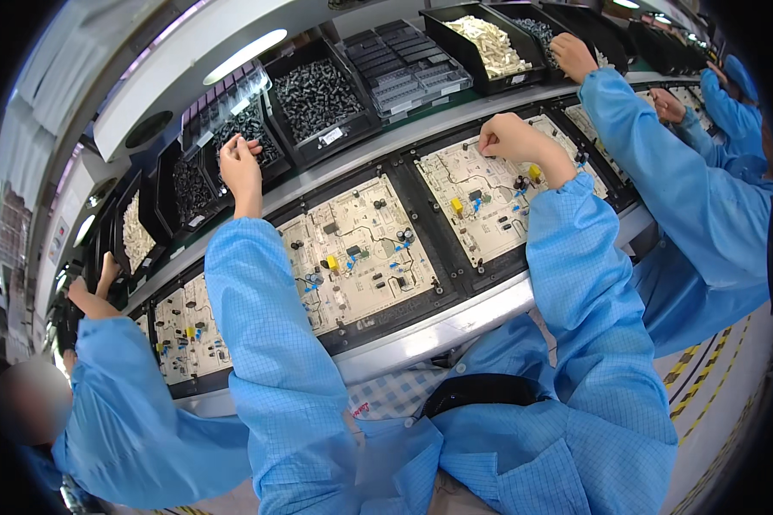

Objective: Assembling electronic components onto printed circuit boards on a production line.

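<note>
My left hand is raised at the front of a bin of small black parts. Its thumb and fingertips come together in a pinch; anything between them is too small to make out. Over the upper left part of a pale circuit board, my right hand points down with its fingertips pinched close to the surface, and what they hold is hidden. That board carries yellow, blue and black components. Another populated circuit board lies to its left, below my left hand, in a black frame.
Behind the boards stand a bin of black components, a stack of clear trays and a bin of cream parts. Co-workers' sleeves flank me, left and right. A metal rail runs along the near edge.
</note>
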Available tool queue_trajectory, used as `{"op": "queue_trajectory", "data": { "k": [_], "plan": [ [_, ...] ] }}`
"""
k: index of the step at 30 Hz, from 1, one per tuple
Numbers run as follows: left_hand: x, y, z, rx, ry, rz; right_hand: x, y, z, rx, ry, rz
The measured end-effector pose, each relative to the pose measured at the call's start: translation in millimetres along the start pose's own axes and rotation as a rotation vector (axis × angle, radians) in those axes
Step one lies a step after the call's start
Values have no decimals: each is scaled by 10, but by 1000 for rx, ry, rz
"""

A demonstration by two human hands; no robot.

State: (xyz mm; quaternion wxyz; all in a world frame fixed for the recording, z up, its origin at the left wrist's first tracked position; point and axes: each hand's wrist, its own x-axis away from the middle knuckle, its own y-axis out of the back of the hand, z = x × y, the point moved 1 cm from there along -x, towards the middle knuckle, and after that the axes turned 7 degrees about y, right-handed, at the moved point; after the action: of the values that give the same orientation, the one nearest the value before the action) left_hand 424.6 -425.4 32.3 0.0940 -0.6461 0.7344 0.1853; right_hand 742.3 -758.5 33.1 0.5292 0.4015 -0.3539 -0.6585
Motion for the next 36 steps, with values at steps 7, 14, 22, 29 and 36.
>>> {"op": "queue_trajectory", "data": {
  "k": [7,14,22,29,36],
  "plan": [
    [-28,65,47,1,39,-16,-12,16,3,-42,-12,8],
    [76,63,-88,172,58,16,9,43,-38,-65,52,33],
    [415,-55,-490,388,68,153,64,7,-21,-117,11,15],
    [394,-25,-542,567,73,60,-38,72,202,-85,49,-78],
    [447,149,-805,649,92,51,-1137,-81,1285,34,409,-122]
  ]
}}
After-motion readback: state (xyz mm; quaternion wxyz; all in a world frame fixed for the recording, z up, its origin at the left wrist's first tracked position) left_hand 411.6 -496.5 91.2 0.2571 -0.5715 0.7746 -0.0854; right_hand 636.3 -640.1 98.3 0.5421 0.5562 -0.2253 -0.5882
